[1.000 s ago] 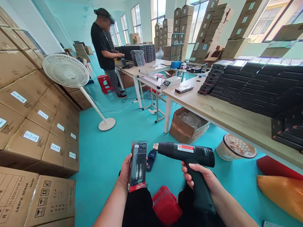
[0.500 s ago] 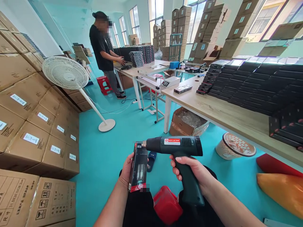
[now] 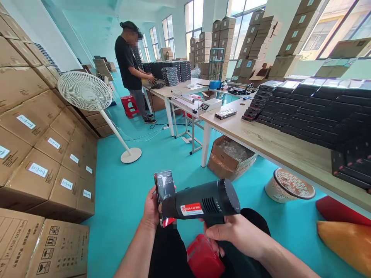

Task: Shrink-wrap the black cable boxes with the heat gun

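Observation:
My left hand (image 3: 150, 206) grips a slim black-and-red retail box (image 3: 165, 184) by its left side, holding it tilted over my lap. My right hand (image 3: 228, 233) is wrapped round the handle of a dark heat gun (image 3: 199, 202) with a red-and-white label. The gun points left, its nozzle in front of the lower part of the box and covering some of its face. Whether nozzle and box touch, I cannot tell. Below the gun, a red plastic object (image 3: 204, 256) shows between my legs.
Brown cartons (image 3: 49, 162) are stacked at left beside a white standing fan (image 3: 87, 94). At right, a table (image 3: 269, 139) carries piles of black boxes (image 3: 307, 106). Under it are an open carton (image 3: 228, 154) and a waste bin (image 3: 278, 189). A co-worker (image 3: 127, 65) stands at another table.
The heat gun has swung down and left, its nozzle moving from the box's top to its lower part. The box has shifted slightly up and left. The view has tilted a little.

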Tool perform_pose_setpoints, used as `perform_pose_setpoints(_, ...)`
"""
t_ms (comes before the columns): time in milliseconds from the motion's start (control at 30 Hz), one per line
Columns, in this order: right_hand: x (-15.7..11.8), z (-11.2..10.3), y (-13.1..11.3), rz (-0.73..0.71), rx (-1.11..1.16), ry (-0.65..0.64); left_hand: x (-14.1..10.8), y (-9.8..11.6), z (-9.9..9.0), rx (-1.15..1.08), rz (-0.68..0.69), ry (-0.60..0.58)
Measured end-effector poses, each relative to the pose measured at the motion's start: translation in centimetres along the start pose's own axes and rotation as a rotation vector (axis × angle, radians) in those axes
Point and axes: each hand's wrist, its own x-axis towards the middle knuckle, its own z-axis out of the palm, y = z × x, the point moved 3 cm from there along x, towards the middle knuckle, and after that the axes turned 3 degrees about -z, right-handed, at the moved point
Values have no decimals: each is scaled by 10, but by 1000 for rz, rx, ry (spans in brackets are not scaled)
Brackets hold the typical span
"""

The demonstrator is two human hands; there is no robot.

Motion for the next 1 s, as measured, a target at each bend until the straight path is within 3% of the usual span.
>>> perform_pose_setpoints(133, -3, -11, 8, -20, 99, 306, -1, 0, 3, 4, 5, -35)
perform_pose_setpoints(167, -4, -10, 9, -5, 117, 293, -1, 0, 5, 5, 5, -28)
perform_pose_setpoints(267, -5, 1, 9, 49, 122, 32, -1, -2, 8, 3, 9, 14)
perform_pose_setpoints(300, -5, 3, 8, 45, 114, 5, -1, -3, 8, 1, 19, 22)
perform_pose_setpoints(433, -3, -5, 2, -13, 92, 268, -2, -2, 7, 18, 35, 5)
perform_pose_setpoints(467, -3, -5, 1, -8, 87, 269, -2, -2, 6, 22, 35, -1)
perform_pose_setpoints(600, -6, 9, -2, 34, 55, -3, 1, 0, -1, -1, 97, -18)
perform_pose_setpoints(633, -7, 11, -2, 31, 55, 12, 2, 1, -2, -12, 124, -28)
perform_pose_setpoints(733, -10, 9, 2, 0, 101, 225, 5, 2, -6, -48, 181, -68)
perform_pose_setpoints(767, -11, 8, 4, 12, 116, 233, 5, 2, -7, -55, 182, -83)
perform_pose_setpoints(900, -11, 9, 4, 45, 70, 1, 4, 6, -8, -54, 164, -122)
perform_pose_setpoints(1000, -4, -3, -8, -56, 38, 191, -1, 8, -3, -40, 120, -175)
